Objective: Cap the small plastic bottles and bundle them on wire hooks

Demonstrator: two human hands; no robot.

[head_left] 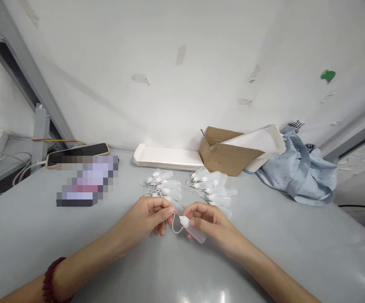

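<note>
In my right hand (208, 223) is a small translucent squeeze bottle (198, 234) with a white nozzle top, tilted with its nozzle toward the upper left. A thin white strap (174, 229) loops from the bottle's neck to my left hand (157, 215). The left thumb and forefinger pinch the strap's far end, and whatever sits at that end is hidden by the fingers. Just beyond my hands lie two loose groups of similar bottles, a left group (170, 185) and a right group (215, 185), with their straps trailing to the left.
Behind the bottles, a white flat box (169, 156) lies beside an open cardboard box (229, 155) holding bubble wrap (258, 141). A light blue cloth bag (299, 172) rests at the right. To the left are a phone (78, 154) and a pixelated device (90, 181) on the grey table (122, 269).
</note>
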